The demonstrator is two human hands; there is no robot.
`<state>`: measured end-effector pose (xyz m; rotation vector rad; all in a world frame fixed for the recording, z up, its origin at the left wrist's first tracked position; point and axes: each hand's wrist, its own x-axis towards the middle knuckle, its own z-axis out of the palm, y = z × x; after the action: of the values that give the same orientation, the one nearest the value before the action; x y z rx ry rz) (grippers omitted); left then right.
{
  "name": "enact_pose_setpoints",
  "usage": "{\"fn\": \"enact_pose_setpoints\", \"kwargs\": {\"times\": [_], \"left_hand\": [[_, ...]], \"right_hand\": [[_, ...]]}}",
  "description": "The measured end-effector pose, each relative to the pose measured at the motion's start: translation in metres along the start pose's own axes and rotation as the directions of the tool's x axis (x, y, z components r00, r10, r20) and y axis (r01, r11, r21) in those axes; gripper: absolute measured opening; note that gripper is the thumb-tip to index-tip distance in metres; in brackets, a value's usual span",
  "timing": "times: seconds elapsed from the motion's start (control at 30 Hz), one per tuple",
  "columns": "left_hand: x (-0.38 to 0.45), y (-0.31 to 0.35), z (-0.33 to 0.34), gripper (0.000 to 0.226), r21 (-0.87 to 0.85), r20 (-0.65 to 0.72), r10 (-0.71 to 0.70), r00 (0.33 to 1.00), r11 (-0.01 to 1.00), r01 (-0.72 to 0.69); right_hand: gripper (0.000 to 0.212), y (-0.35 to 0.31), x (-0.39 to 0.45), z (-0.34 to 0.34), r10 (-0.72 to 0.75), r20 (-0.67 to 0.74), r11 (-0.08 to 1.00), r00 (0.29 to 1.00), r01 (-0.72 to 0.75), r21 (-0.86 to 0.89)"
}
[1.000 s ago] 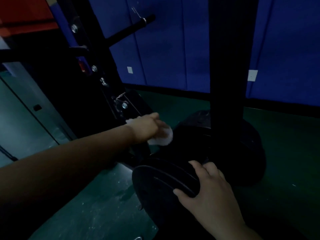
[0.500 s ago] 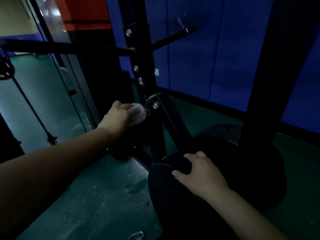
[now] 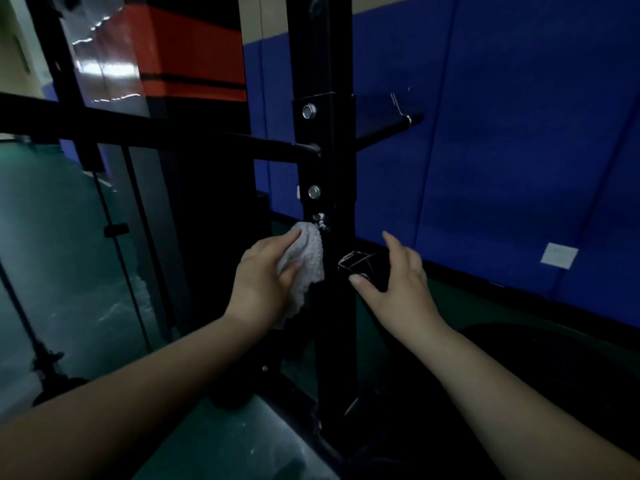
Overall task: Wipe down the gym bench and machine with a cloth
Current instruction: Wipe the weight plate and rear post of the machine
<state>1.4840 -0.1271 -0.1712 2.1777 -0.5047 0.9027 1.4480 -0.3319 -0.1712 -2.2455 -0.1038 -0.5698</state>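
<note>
Left hand (image 3: pixel 263 282) has the crumpled white terry cloth (image 3: pixel 304 261) bunched in its fingers and pressed against the black steel upright of the machine (image 3: pixel 329 168), just below the lower silver bolt (image 3: pixel 314 192). Right hand (image 3: pixel 398 275) is spread wide, holding nothing, close beside the post's other face. This looks like the machine-wiping step, frame only; no bench visible. Next, I'd say, a stroke along the post, working round that bolt.
</note>
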Motion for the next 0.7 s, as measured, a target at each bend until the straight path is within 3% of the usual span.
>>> {"fn": "enact_pose_setpoints", "kwargs": {"times": [0.07, 0.17, 0.37, 0.47, 0.57, 0.63, 0.7], "left_hand": [[0.012, -0.016, 0.005, 0.047, -0.025, -0.063, 0.044, 0.997, 0.999, -0.046], [0.030, -0.030, 0.007, 0.046, -0.040, -0.096, 0.083, 0.992, 0.995, -0.087], [0.074, -0.014, 0.005, 0.038, -0.152, -0.171, 0.134, 0.976, 0.975, -0.161], [0.084, 0.000, 0.010, 0.022, -0.425, -0.043, 0.045, 0.998, 0.903, -0.059], [0.062, -0.027, 0.032, 0.018, -0.487, 0.211, 0.009, 0.977, 0.868, 0.097], [0.041, -0.055, 0.040, 0.023, -0.442, 0.438, -0.034, 0.898, 0.862, 0.249], [0.033, -0.063, 0.035, 0.028, -0.494, 0.447, -0.065, 0.892, 0.813, 0.307]], "right_hand": [[0.079, 0.003, 0.015, 0.015, 0.012, 0.023, 0.998, 1.000, -0.011, -0.062], [0.056, 0.011, 0.020, 0.029, -0.008, -0.052, 0.987, 0.999, 0.000, -0.164], [0.032, 0.006, 0.020, 0.036, 0.022, -0.131, 0.993, 0.991, -0.036, -0.110], [0.030, 0.000, 0.021, 0.035, 0.058, -0.135, 0.994, 0.989, -0.070, -0.089], [0.031, -0.005, 0.022, 0.033, 0.092, -0.132, 0.991, 0.987, -0.104, -0.086], [0.033, -0.008, 0.022, 0.032, 0.105, -0.115, 0.989, 0.988, -0.116, -0.096], [0.037, -0.011, 0.022, 0.032, 0.118, -0.105, 0.987, 0.987, -0.128, -0.098]]}}
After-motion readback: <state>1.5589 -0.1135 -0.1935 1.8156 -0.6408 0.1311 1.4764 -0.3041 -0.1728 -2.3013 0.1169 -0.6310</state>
